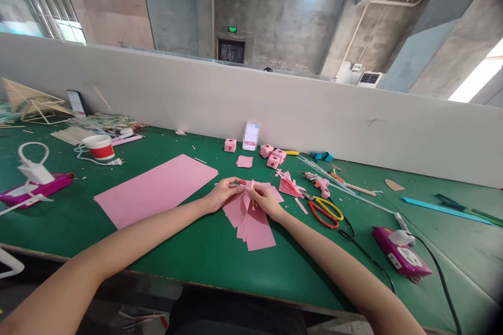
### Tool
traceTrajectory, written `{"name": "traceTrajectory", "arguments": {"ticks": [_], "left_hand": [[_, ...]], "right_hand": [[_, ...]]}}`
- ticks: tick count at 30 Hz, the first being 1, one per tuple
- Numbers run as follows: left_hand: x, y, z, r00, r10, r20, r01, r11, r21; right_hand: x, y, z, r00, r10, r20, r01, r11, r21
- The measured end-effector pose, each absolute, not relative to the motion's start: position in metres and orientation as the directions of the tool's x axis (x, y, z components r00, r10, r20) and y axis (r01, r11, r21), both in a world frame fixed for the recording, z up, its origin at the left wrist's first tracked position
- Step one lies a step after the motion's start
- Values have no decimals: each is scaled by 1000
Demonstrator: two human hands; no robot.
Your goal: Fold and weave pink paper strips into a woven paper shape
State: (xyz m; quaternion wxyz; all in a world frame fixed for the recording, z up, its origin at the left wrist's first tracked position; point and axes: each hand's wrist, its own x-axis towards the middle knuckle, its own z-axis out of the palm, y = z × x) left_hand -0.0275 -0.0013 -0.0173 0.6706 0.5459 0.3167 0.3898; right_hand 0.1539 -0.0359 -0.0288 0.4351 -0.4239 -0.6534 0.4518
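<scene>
Your left hand [225, 194] and right hand [268, 202] both pinch that little pink paper [248, 185], probably so it won't spring open.

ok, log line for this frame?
left hand: holding pink paper | right hand: same paper | large pink sheet: flat, left

Scissors [324, 211] right of paper pieces [261, 234]
</scene>
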Motion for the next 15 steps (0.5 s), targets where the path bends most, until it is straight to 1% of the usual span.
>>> {"name": "traceTrajectory", "arguments": {"ticks": [6, 10, 12, 15], "left_hand": [[-27, -3, -17, 476, 879, 8, -131, 62, 989], [-28, -3, -18, 487, 873, 24, -110, 34, 993], [-28, -3, -18, 504, 863, 24, -108, 35, 994], [-29, -4, -16, 530, 848, 2, -125, 76, 989]], "right_hand": [[154, -35, -30, -237, 944, 232, 236, 287, -928], [154, -33, -33, -195, 952, 237, 264, 283, -922], [153, -33, -34, -157, 957, 244, 250, 278, -928], [153, -33, -33, -76, 963, 258, 159, 267, -951]]}}
